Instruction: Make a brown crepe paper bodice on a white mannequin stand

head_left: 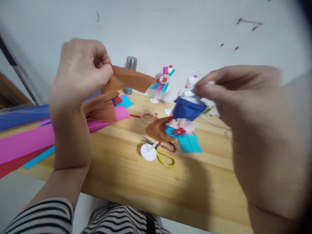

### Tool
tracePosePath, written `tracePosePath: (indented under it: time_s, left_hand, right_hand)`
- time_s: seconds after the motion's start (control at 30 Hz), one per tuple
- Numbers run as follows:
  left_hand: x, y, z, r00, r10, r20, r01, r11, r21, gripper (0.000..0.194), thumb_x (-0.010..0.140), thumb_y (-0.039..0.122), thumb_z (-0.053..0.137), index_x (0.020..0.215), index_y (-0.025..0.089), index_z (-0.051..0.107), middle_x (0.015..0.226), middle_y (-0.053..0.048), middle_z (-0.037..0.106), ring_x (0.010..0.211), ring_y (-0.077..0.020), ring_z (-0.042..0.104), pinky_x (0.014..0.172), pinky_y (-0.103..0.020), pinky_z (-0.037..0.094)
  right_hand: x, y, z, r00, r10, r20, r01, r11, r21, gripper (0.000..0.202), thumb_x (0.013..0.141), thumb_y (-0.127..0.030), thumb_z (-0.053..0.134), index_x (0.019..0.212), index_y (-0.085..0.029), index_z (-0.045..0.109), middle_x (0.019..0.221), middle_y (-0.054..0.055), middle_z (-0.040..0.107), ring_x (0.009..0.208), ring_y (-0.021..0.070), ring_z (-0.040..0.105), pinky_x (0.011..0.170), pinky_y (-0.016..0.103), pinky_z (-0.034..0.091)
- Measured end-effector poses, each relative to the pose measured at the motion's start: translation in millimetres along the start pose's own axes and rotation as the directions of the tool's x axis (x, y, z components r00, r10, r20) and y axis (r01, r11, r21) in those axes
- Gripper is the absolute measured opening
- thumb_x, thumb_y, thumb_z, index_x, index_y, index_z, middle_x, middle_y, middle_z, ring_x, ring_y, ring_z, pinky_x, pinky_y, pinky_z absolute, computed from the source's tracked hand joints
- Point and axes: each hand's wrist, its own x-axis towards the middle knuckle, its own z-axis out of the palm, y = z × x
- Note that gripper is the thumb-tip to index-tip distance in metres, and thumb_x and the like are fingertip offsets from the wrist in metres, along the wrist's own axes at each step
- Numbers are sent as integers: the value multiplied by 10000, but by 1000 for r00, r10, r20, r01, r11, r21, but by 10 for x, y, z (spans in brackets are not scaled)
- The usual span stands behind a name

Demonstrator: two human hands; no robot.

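Note:
My left hand (83,65) is closed on a brown strip of paper or fabric (133,78), whose free end stretches right across the middle. My right hand (234,91) pinches the top of a small dressed doll figure (187,109), partly blurred. The figure tilts over the table, with a blue top, a brown piece, a turquoise piece and a pale flower with a red centre. Its round white base (148,152) is turned toward me. Scissors (165,152) with red and yellow handles lie behind the base. The exact grip of my right fingertips is unclear.
Pink, blue, red and brown sheets (26,139) cover the left of the wooden table (136,182). At the back stand a decorated figure (164,79), a white figure (190,83) and a clear jar (131,63). A second scissors handle (147,119) lies mid-table.

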Motion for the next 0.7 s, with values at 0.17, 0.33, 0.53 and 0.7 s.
tracePosePath:
  time_s: [0.17, 0.33, 0.53, 0.7]
  left_hand:
    - [-17, -60, -76, 991, -116, -67, 123, 987, 105, 120, 775, 160, 507, 751, 184, 622, 684, -8, 559, 700, -163, 523, 782, -317, 426]
    - [-34, -130, -143, 968, -180, -172, 204, 970, 132, 125, 717, 104, 516, 689, 199, 590, 605, 8, 537, 617, -157, 510, 621, -307, 353]
    - [-79, -152, -154, 981, -86, -173, 81, 996, -32, 160, 700, 48, 529, 640, 196, 549, 572, 36, 506, 561, -121, 472, 629, -297, 362]
    - [-119, -144, -151, 992, -1, -128, -27, 976, -217, 156, 720, 61, 534, 654, 202, 531, 572, 40, 467, 552, -106, 459, 574, -271, 350]
  right_hand:
    - [152, -233, 911, 967, -144, 211, 113, 982, 153, 75, 747, -196, 804, 697, -176, 753, 627, -27, 673, 576, 85, 578, 551, 238, 448]
    - [435, 104, 1117, 955, -129, 267, 90, 984, 153, 118, 683, -291, 826, 677, -215, 735, 660, -3, 684, 589, 138, 582, 551, 286, 458]
    - [389, 219, 1191, 971, -90, 222, 62, 989, 131, 152, 757, -352, 761, 829, -219, 758, 744, 16, 697, 661, 154, 600, 611, 305, 487]
    - [416, 280, 1198, 961, -192, 200, 177, 980, 89, 165, 773, -319, 738, 900, -215, 758, 796, 19, 680, 746, 170, 617, 666, 323, 516]
